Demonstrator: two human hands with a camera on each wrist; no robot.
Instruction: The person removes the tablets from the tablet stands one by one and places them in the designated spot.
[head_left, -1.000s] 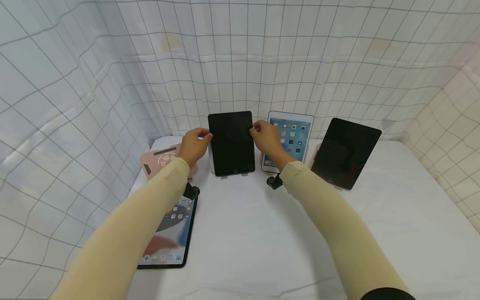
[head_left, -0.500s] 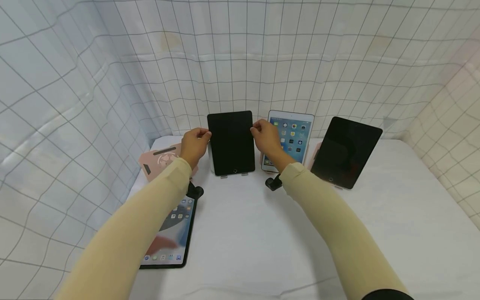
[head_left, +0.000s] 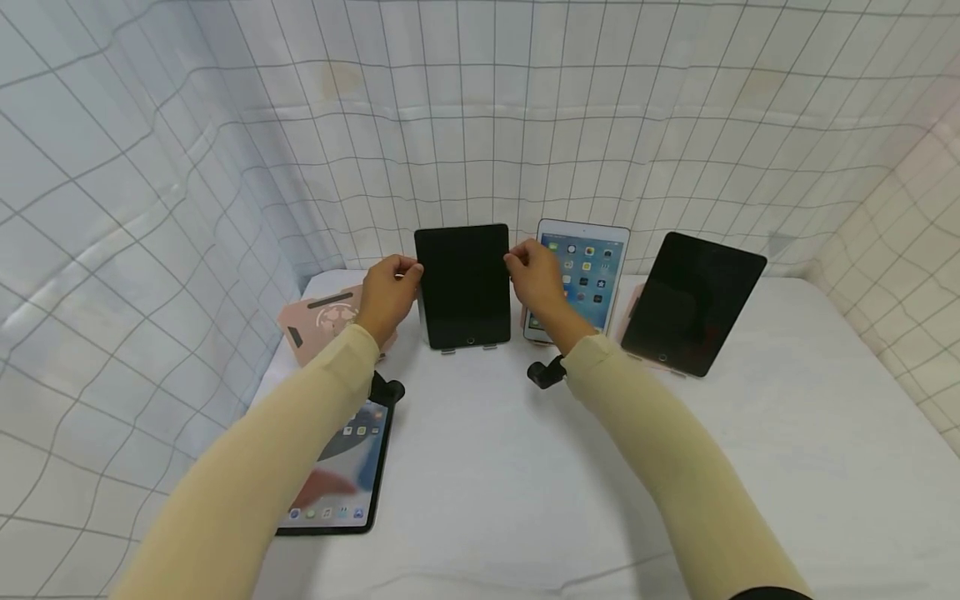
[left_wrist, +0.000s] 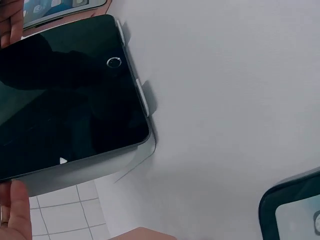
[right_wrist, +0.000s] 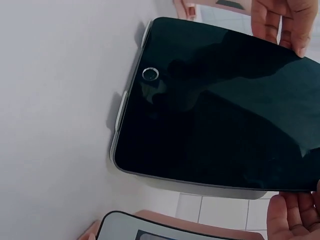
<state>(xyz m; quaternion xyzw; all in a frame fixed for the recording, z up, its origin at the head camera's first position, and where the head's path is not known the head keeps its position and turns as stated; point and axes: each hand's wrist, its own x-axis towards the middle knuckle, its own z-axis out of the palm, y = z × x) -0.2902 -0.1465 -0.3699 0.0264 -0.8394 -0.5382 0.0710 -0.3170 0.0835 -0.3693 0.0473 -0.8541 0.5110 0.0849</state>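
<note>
On stand [left_wrist: 90,169]: blk tablet [head_left: 465,287], L+R fingers [head_left: 410,268] [head_left: 519,255] pinching sides.

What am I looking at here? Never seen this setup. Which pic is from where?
No robot: it's a person using two bare hands. The wide picture comes from a camera worn on the head, looking forward and down. The two close-ups come from cameras on the left and right wrists, so the same scene appears turned.

The left hand and right hand hold opposite side edges of an upright black tablet, at a pale stand.

On the white surface are also a pink stand, a large tablet lying screen-up, a white-framed tablet with its screen lit, and, at the far right, another dark tablet.
</note>
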